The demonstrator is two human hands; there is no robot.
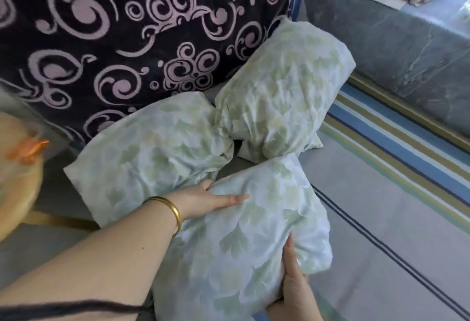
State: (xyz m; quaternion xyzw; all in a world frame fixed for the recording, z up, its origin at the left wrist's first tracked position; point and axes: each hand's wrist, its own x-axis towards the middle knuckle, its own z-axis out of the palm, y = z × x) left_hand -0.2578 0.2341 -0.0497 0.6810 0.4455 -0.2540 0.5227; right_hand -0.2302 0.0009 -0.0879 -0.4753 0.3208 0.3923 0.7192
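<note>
Settling the near pillow (241, 239) onto the striped sheet (381, 219).
Cupped at its right edge by the right hand (295, 282), fingers hidden beneath, grip unclear; pressed on top by the left hand (211, 198), fingers straight. Best slid level, snug against the left pillow (152, 147) and right pillow (279, 86), short of the swirled blanket (127, 28).

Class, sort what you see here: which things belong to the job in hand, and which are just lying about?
In the job: near pillow, left hand pressing on it, right hand at its edge, left pillow, far pillow.
Lying about: swirl-patterned blanket, striped sheet, grey stone ledge.
</note>
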